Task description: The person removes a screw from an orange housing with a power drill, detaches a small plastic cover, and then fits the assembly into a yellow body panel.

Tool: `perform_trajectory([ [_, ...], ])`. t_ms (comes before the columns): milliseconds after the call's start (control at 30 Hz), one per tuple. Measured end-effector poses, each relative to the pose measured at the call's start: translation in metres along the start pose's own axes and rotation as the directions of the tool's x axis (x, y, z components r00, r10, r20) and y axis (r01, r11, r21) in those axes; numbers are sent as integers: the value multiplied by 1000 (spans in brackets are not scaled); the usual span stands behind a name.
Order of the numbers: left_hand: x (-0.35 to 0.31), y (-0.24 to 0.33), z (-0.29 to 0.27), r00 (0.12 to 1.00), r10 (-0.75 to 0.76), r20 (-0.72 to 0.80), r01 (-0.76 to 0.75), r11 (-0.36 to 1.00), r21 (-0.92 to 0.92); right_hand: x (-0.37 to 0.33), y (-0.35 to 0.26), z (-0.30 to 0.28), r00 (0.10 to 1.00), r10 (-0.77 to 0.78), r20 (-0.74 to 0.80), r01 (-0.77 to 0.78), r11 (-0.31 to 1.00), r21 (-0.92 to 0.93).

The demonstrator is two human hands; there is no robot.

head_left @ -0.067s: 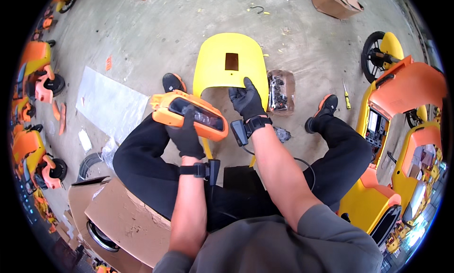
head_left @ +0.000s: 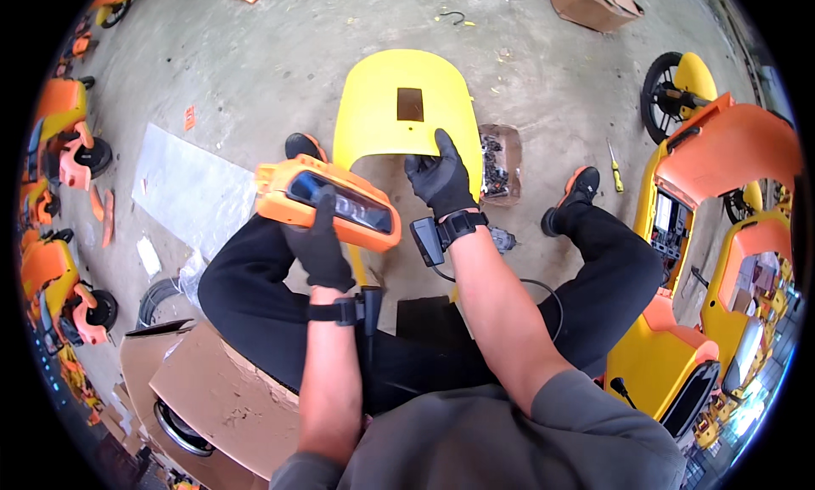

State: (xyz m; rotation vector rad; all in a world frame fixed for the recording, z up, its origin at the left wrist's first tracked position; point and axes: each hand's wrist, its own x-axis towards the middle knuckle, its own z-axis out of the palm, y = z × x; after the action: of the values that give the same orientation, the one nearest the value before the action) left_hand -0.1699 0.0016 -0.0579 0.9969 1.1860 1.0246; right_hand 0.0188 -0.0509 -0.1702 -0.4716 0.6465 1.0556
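Note:
My left hand (head_left: 321,254), in a black glove, is closed round an orange housing (head_left: 367,233) with a long, dark, glossy window, its thumb lying across the window. The housing is tilted over my left thigh. A curved yellow panel (head_left: 369,99) with a rectangular cut-out stands between my feet. At the panel's near right edge, my gloved right hand (head_left: 443,184) grips the rim, with a finger on the yellow face and the others curled below. The housing's back and the panel's underside are hidden.
A shallow box of screws and small hardware (head_left: 504,163) is right of the panel, near a power tool (head_left: 503,239). A yellow-handled screwdriver (head_left: 617,174) lies farther right. Plastic sheeting (head_left: 191,180) and a cardboard box (head_left: 229,397) are left; orange-and-yellow scooter bodies (head_left: 722,163) line the right.
The whole view has shifted slightly. My left hand has moved a little to the left with the orange housing. My right hand keeps its place on the panel's rim.

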Motion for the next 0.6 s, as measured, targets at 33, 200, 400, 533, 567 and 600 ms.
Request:
perform_trajectory([
  [33,-6,21,1,999,-2,34,2,1000,4,-10,-7,8,995,-2,101,2,1000,-9],
  [200,-39,144,-5,988,-129,88,132,991,-26,-72,-53,110,877,-102,470,208,962,-179],
  [400,-36,165,-50,940,300,161,-271,946,-179,-169,-82,205,251,-180,951,953,218,-210],
  [533,-42,181,-38,966,125,228,12,855,-518,-224,-95,256,193,-114,975,981,20,-192],
  [567,-41,183,-34,953,50,299,132,820,-557,-238,-94,264,97,-24,995,947,-307,-100],
  [600,-40,185,-33,928,-15,372,247,772,-585,-250,-89,266,65,37,997,896,-443,-42],
])
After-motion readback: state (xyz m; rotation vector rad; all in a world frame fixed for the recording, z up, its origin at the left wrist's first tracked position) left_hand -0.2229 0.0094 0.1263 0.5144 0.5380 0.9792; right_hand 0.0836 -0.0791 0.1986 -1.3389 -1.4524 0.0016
